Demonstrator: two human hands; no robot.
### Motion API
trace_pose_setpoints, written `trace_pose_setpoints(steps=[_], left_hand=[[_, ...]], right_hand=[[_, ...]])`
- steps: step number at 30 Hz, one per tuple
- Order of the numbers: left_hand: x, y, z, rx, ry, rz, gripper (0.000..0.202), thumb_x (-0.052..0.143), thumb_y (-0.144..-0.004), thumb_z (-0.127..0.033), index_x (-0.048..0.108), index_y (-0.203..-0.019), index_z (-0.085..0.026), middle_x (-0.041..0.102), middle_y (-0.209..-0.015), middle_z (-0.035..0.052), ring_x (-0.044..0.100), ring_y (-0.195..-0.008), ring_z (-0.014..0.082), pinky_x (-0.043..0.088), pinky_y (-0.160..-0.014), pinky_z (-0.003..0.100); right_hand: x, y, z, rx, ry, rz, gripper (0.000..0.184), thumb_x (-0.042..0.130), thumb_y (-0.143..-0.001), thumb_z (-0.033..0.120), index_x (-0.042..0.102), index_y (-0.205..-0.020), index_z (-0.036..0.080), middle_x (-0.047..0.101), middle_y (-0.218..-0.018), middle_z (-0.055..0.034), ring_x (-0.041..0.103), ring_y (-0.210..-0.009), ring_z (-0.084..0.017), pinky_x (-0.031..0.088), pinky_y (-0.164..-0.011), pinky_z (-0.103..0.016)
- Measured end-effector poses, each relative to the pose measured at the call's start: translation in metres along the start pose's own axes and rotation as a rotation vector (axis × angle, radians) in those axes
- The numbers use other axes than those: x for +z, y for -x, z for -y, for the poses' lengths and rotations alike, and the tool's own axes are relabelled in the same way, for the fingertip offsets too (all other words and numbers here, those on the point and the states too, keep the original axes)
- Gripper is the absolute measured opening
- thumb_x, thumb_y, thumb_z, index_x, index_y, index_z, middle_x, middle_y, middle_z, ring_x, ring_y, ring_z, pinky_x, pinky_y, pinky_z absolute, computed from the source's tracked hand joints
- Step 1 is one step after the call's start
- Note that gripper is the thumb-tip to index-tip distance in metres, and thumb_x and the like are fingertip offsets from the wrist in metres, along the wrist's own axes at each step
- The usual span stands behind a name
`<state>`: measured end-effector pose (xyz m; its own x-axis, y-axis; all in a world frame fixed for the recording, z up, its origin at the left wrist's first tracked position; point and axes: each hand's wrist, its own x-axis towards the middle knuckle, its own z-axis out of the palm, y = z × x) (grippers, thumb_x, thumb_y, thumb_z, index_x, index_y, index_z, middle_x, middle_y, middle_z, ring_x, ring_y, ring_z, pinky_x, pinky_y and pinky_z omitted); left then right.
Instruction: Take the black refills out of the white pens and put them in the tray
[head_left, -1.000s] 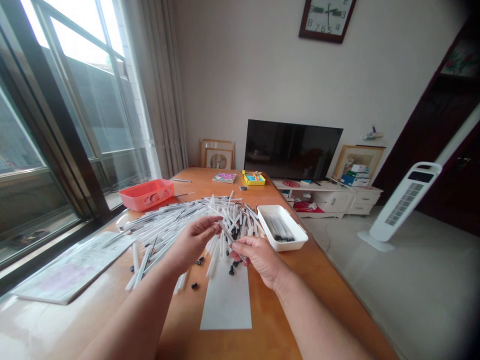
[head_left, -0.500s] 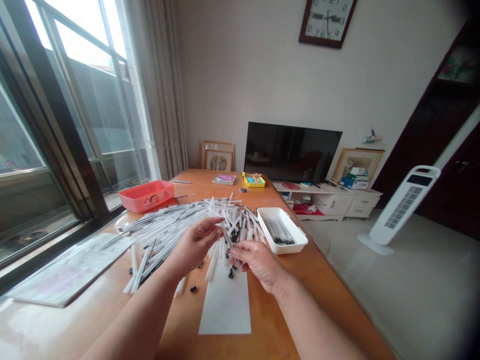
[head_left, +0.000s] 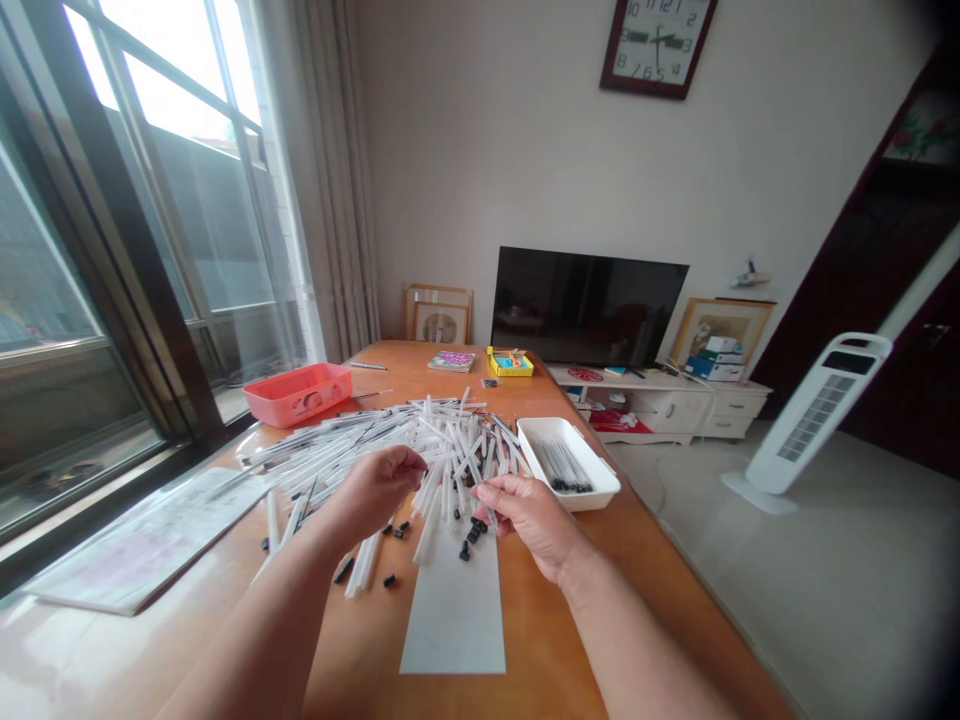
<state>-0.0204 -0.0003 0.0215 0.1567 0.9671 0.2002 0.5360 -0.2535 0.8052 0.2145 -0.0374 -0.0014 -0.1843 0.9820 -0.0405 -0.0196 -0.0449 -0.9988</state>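
Observation:
My right hand (head_left: 525, 510) is closed, thumb and fingers pinching a slim translucent tube (head_left: 492, 516). To its left, my left hand (head_left: 382, 488) has its fingertips pressed together; a small dark bit shows at them, too little to make out. Both hands hover over the near side of a big heap of translucent tubes (head_left: 442, 440). Small black caps (head_left: 472, 535) lie on a strip of white paper (head_left: 454, 620) below the hands, and a few more are scattered on the wood to the left.
A white box (head_left: 600, 488) with tubes with black ends stands right of the heap, near the table's right edge. At the left are a red box (head_left: 300, 395) and a large flat booklet (head_left: 142, 545). A yellow box (head_left: 511, 365) and a magazine (head_left: 451, 361) lie farther back.
My hands have drawn apart: the left has moved left and down, away from the tube. The right keeps the tube, slightly farther right. More black caps show on and near the paper.

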Motion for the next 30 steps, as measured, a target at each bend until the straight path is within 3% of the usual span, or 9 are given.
trace_pose_setpoints(steps=[4,8,14,19,24,27,30], left_hand=[[0.015,-0.001,0.005,0.102,-0.257,0.112,0.017,0.056,-0.08,-0.028,0.071,-0.082,-0.02,0.066,-0.071,0.0007,0.057,-0.066,0.0166,0.04,-0.061,0.027],[0.035,0.002,0.002,0.286,-0.445,0.166,0.018,0.057,-0.077,-0.021,0.073,-0.082,-0.023,0.068,-0.084,0.0045,0.059,-0.083,0.0211,0.042,-0.077,0.032],[0.05,0.007,-0.005,0.278,-0.656,0.107,0.013,0.064,-0.074,-0.026,0.074,-0.083,-0.026,0.065,-0.096,0.0095,0.055,-0.095,0.0301,0.038,-0.081,0.039],[0.057,0.007,-0.006,0.27,-0.668,0.065,0.011,0.062,-0.075,-0.023,0.072,-0.079,-0.025,0.065,-0.094,0.0097,0.055,-0.094,0.03,0.037,-0.08,0.04],[0.052,-0.002,0.002,0.227,-0.409,-0.023,0.015,0.057,-0.081,-0.026,0.07,-0.076,-0.023,0.066,-0.082,0.0077,0.058,-0.084,0.0265,0.038,-0.077,0.037],[0.041,-0.008,0.006,0.065,0.024,-0.027,0.017,0.059,-0.081,-0.035,0.069,-0.079,-0.02,0.067,-0.074,0.004,0.058,-0.071,0.0212,0.04,-0.069,0.033],[0.027,-0.008,0.007,-0.083,0.428,0.009,0.025,0.062,-0.081,-0.042,0.069,-0.083,-0.018,0.07,-0.078,0.0043,0.057,-0.067,0.0168,0.04,-0.065,0.03]], right_hand=[[-0.003,-0.002,0.0,-0.008,0.007,-0.024,0.037,0.071,-0.08,0.05,0.074,-0.092,0.015,0.072,-0.078,-0.0077,0.058,-0.072,-0.016,0.04,-0.06,-0.026],[-0.005,-0.003,0.0,-0.011,0.004,-0.045,0.037,0.072,-0.079,0.05,0.073,-0.09,0.015,0.072,-0.078,-0.0075,0.058,-0.07,-0.015,0.04,-0.06,-0.025],[-0.004,-0.003,0.0,-0.011,-0.008,-0.056,0.04,0.073,-0.078,0.052,0.074,-0.094,0.015,0.072,-0.077,-0.007,0.06,-0.071,-0.016,0.039,-0.058,-0.025],[-0.003,-0.004,-0.001,-0.01,0.006,-0.044,0.041,0.072,-0.079,0.053,0.075,-0.095,0.015,0.071,-0.076,-0.0067,0.06,-0.071,-0.016,0.039,-0.058,-0.025],[-0.002,-0.004,-0.002,-0.011,0.021,-0.038,0.039,0.071,-0.08,0.052,0.074,-0.094,0.015,0.071,-0.076,-0.0064,0.058,-0.071,-0.016,0.039,-0.059,-0.025],[-0.001,-0.002,-0.001,-0.033,0.044,-0.018,0.039,0.071,-0.08,0.052,0.074,-0.092,0.015,0.069,-0.075,-0.0058,0.056,-0.069,-0.015,0.039,-0.059,-0.026],[0.001,0.0,-0.001,-0.046,0.067,0.03,0.036,0.071,-0.08,0.051,0.074,-0.088,0.016,0.068,-0.074,-0.0043,0.053,-0.065,-0.014,0.038,-0.06,-0.026]])
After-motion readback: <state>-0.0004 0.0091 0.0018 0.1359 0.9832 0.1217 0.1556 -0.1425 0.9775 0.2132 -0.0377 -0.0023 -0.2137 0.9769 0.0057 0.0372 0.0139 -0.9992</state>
